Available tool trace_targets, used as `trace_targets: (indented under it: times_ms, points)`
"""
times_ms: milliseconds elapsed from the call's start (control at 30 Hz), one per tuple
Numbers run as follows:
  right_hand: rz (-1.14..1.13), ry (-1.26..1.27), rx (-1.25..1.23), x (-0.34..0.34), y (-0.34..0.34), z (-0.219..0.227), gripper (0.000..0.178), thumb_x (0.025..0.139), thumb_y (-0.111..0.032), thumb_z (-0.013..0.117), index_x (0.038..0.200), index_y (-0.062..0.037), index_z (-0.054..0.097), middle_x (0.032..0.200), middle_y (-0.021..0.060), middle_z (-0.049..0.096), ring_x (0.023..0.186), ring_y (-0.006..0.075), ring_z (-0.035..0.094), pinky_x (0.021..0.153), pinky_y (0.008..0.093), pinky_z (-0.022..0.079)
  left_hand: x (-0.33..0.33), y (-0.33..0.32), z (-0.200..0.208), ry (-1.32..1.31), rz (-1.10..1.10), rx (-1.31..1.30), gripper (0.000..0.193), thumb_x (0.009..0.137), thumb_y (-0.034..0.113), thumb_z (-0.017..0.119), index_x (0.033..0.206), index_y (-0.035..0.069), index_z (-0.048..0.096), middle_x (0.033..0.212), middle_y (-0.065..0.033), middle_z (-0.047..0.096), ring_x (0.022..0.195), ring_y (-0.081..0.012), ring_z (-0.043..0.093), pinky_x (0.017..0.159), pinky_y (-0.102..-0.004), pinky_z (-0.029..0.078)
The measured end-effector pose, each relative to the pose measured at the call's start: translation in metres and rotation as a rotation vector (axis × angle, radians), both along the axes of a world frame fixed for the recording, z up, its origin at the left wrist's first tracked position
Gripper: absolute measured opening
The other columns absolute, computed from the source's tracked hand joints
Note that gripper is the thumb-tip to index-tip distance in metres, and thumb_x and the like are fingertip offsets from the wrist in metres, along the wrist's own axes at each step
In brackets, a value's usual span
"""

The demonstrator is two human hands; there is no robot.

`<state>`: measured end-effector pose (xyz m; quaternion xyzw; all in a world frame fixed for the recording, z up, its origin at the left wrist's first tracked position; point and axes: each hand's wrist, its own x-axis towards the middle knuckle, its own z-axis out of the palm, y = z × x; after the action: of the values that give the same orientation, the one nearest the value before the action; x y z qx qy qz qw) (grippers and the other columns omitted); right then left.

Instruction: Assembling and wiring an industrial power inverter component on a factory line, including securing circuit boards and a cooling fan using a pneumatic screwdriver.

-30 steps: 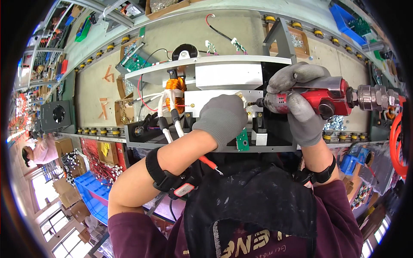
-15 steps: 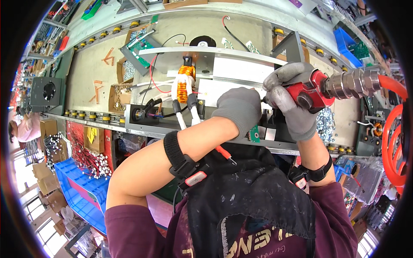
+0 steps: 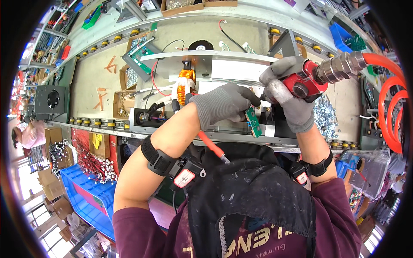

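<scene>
Over the grey metal chassis [image 3: 165,64], 2 gloved hands sit close together. The right hand [image 3: 284,92] is wrapped firmly around a red pneumatic driver [image 3: 307,77], whose nose points toward the left hand. Right of this grip, a metal coupling [image 3: 340,69] joins the driver to a coiled orange-red hose [image 3: 380,62]. The left hand [image 3: 226,105] has its fingers bent, their tips just beside the driver's nose; I cannot tell how far they are parted or whether they pinch anything. Just below those fingertips, a green circuit board [image 3: 254,122] sits tilted at the chassis; contact with the glove is unclear. Left of the left hand, a copper-wound toroidal coil [image 3: 188,75] stands at the chassis.

Farther left of that hand, 1 open cardboard box [image 3: 115,105] holds brass-coloured hardware [image 3: 124,101]; just behind it, a cardboard tray [image 3: 122,77] holds silver-coloured hardware [image 3: 131,77]. Well apart, toward the lower left, a carton [image 3: 103,148] contains something yellow [image 3: 97,141], and a blue plastic crate [image 3: 69,182] holds a pinkish panel [image 3: 88,198]. Right of the driver grip lies a pile of silver-coloured fasteners [image 3: 325,118]. Beyond that grip, farther from the person, a blue bin [image 3: 340,36] holds green boards [image 3: 356,42].
</scene>
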<state>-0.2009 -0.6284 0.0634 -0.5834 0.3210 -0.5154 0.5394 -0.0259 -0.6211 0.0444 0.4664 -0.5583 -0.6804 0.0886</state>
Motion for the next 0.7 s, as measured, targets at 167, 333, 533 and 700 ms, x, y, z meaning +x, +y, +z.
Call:
trace_targets:
  times_ms: [167, 333, 533, 700]
  points:
    - [0.026, -0.097, 0.072, -0.004, 0.0, 0.0, 0.024, 0.073, 0.005, 0.065, 0.095, -0.0001, 0.056, 0.085, 0.0068, 0.062, 0.077, 0.0121, 0.06, 0.07, 0.0274, 0.051, -0.005, -0.001, 0.005, -0.023, -0.062, 0.056, 0.037, 0.084, 0.017, 0.054, 0.117, 0.0, 0.058, 0.103, -0.0097, 0.062, 0.087, -0.0117, 0.058, 0.077, -0.025, 0.048]
    - [0.04, -0.067, -0.054, -0.004, -0.001, 0.002, 0.025, 0.074, 0.005, 0.063, 0.098, 0.001, 0.056, 0.088, 0.0084, 0.063, 0.082, 0.0139, 0.061, 0.074, 0.0283, 0.051, -0.016, 0.005, -0.011, -0.18, -0.101, -0.121, 0.039, 0.079, 0.016, 0.063, 0.114, -0.002, 0.059, 0.098, -0.0111, 0.063, 0.094, -0.0131, 0.058, 0.079, -0.0256, 0.048]
    - [0.018, -0.165, -0.053, -0.012, -0.008, -0.005, 0.032, 0.073, 0.006, 0.063, 0.104, 0.0024, 0.055, 0.095, 0.013, 0.065, 0.088, 0.017, 0.063, 0.079, 0.0307, 0.052, -0.006, -0.005, 0.007, -0.121, 0.215, -0.033, 0.026, 0.075, 0.007, 0.062, 0.1, 0.002, 0.062, 0.09, -0.0103, 0.063, 0.091, -0.0176, 0.061, 0.077, -0.0303, 0.049]
    - [0.023, -0.194, -0.074, -0.011, -0.005, -0.005, 0.034, 0.072, 0.006, 0.065, 0.104, 0.0026, 0.054, 0.094, 0.0115, 0.064, 0.088, 0.0172, 0.063, 0.079, 0.0306, 0.053, -0.008, -0.008, -0.004, -0.708, 0.13, -0.794, 0.017, 0.074, 0.007, 0.052, 0.084, 0.009, 0.066, 0.088, -0.01, 0.058, 0.08, -0.0279, 0.06, 0.076, -0.0373, 0.048]
